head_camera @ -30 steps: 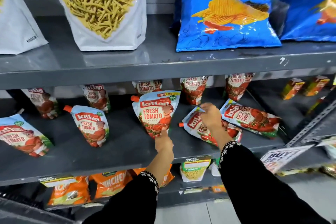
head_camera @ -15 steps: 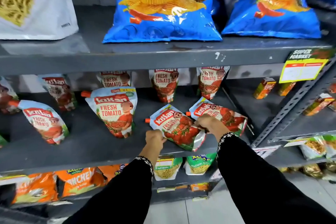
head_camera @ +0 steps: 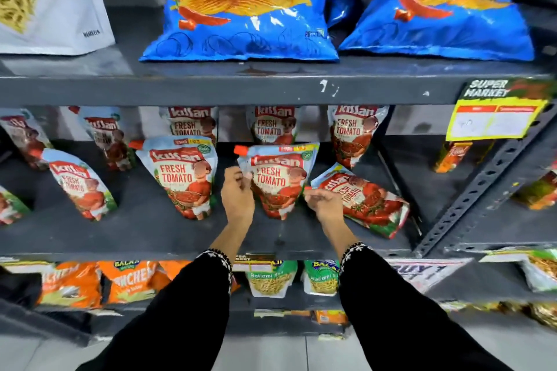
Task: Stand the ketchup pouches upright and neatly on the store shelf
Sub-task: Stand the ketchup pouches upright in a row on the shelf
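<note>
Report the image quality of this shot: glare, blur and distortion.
Head view: glare streaks the blue chip bags; wide-angle bowing bends the upper shelf edge and splays the right upright; edges smear, orange packs blurred; the centre pouch and both hands stay fairly sharp.

Both hands [head_camera: 237,193] fwd, fingers curled

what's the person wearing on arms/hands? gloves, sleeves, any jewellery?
Both arms wear long black sleeves, left sleeve and right sleeve, each ending in a cuff with white patterned embroidery. The left hand and right hand are bare: no gloves, and no rings or watch visible.
</note>
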